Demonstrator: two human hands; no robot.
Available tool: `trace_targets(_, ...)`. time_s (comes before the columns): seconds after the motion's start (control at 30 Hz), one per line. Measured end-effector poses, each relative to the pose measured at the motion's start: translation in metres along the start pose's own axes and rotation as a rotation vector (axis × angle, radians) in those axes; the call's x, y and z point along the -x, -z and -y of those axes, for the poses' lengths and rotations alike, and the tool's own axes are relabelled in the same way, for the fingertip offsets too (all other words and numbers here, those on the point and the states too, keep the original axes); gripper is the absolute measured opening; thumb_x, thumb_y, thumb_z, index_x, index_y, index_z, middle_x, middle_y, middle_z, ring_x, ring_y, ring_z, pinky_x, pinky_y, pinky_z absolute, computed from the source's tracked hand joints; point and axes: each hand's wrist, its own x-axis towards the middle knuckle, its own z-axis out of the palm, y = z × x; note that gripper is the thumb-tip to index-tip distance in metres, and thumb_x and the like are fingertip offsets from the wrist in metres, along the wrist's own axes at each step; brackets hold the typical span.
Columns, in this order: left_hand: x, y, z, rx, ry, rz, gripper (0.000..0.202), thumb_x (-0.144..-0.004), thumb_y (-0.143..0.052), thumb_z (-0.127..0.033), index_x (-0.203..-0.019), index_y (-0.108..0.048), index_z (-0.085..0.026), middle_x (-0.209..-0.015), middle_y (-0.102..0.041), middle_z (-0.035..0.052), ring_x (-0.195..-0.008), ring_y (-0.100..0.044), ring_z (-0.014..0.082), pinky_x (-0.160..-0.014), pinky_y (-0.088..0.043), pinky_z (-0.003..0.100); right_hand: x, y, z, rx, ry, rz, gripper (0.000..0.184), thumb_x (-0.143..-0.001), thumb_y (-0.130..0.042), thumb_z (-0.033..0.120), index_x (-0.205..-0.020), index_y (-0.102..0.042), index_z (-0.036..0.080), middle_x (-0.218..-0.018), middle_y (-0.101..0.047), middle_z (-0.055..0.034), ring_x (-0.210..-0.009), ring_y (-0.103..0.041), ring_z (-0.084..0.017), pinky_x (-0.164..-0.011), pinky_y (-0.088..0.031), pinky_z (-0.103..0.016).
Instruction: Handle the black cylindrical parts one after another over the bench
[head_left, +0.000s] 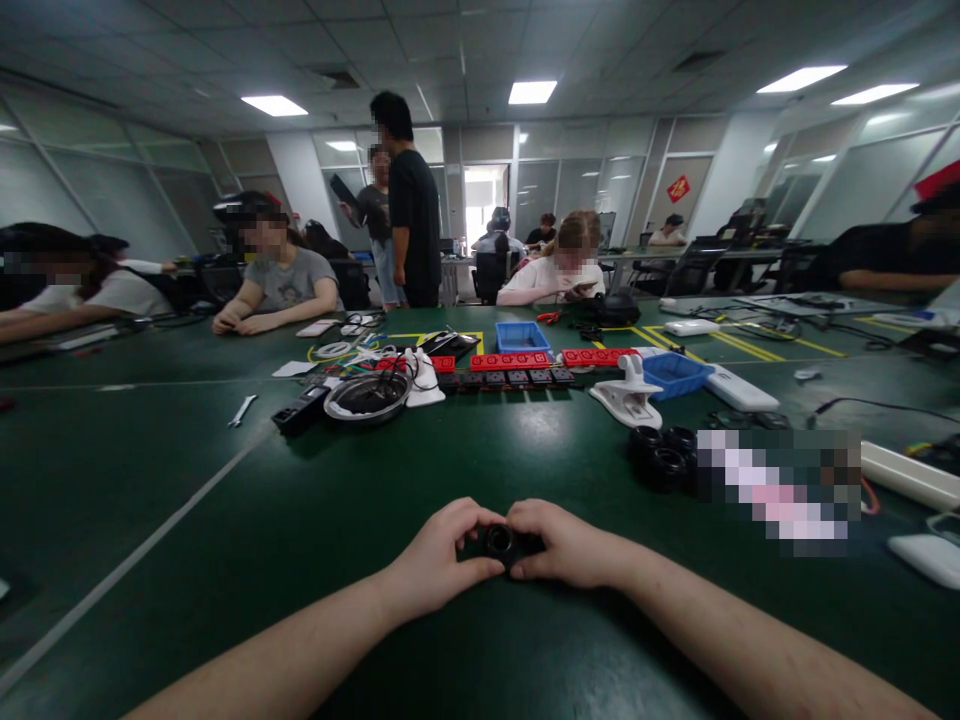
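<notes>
A small black ring-shaped part [500,541] sits between my two hands just above the green table [315,520]. My left hand [442,555] curls its fingers round the part's left side. My right hand [566,545] pinches its right side with fingers pressed together. Both hands meet at the part near the table's front middle. A cluster of similar black ring parts [664,455] lies on the table further back to the right.
Across the table lie a round black dish with cables [367,397], red and black power strips [517,368], blue bins [675,375], a white clip stand [628,395] and a wrench [241,410]. Several people sit or stand along the far side. White boxes [911,478] lie at right.
</notes>
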Motion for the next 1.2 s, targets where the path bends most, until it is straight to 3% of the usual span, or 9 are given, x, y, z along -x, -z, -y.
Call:
trace_targets(0.37, 0.002, -0.004, -0.010, -0.040, 0.069, -0.065, 0.027, -0.068, -0.071, -0.022, -0.093, -0.061, -0.020, -0.086, -0.053, -0.0003, -0.077, -0.050, 0.0172, -0.065, -0.040, 0.025, -0.002, -0.012, 0.009, 0.095, -0.182, -0.133, 0.035, -0.054, -0.079, 0.035, -0.072, -0.056, 0.016, -0.069, -0.052, 0.0027, -0.066, -0.048, -0.014, -0.056, -0.031, -0.021)
trace_targets(0.63, 0.003, -0.007, -0.012, -0.066, 0.111, -0.151, 0.023, -0.067, -0.069, -0.018, -0.087, -0.059, -0.018, -0.085, -0.055, 0.0004, -0.080, -0.051, 0.0187, -0.069, -0.040, 0.027, -0.004, -0.026, 0.017, 0.286, -0.229, -0.233, 0.031, -0.063, -0.069, 0.040, -0.074, -0.055, 0.016, -0.075, -0.056, -0.0026, -0.071, -0.051, -0.019, -0.062, -0.035, -0.027)
trace_targets(0.77, 0.001, -0.003, -0.011, -0.063, 0.082, -0.094, 0.025, -0.069, -0.069, -0.020, -0.092, -0.060, -0.019, -0.086, -0.054, 0.0006, -0.080, -0.050, 0.0179, -0.068, -0.040, 0.025, -0.002, -0.019, 0.017, 0.212, -0.165, -0.184, 0.037, -0.062, -0.072, 0.042, -0.084, -0.058, 0.016, -0.080, -0.057, -0.0033, -0.076, -0.051, -0.020, -0.066, -0.037, -0.028)
trace_targets(0.97, 0.000, 0.002, -0.005, -0.041, -0.024, 0.019, 0.033, -0.071, -0.069, -0.020, -0.102, -0.059, -0.023, -0.086, -0.052, -0.0005, -0.076, -0.050, 0.0152, -0.065, -0.040, 0.022, 0.001, 0.000, 0.007, -0.005, -0.047, -0.023, 0.022, -0.064, -0.073, 0.023, -0.080, -0.061, 0.016, -0.078, -0.054, 0.0006, -0.076, -0.051, -0.016, -0.067, -0.038, -0.024)
trace_targets(1.2, 0.002, 0.003, -0.003, -0.047, -0.050, 0.016, 0.032, -0.071, -0.068, -0.021, -0.102, -0.059, -0.023, -0.091, -0.053, 0.0006, -0.081, -0.050, 0.0170, -0.067, -0.041, 0.024, 0.000, 0.003, 0.005, -0.049, -0.048, 0.023, 0.021, -0.063, -0.073, 0.018, -0.081, -0.062, 0.016, -0.079, -0.054, 0.0010, -0.077, -0.050, -0.016, -0.069, -0.038, -0.025)
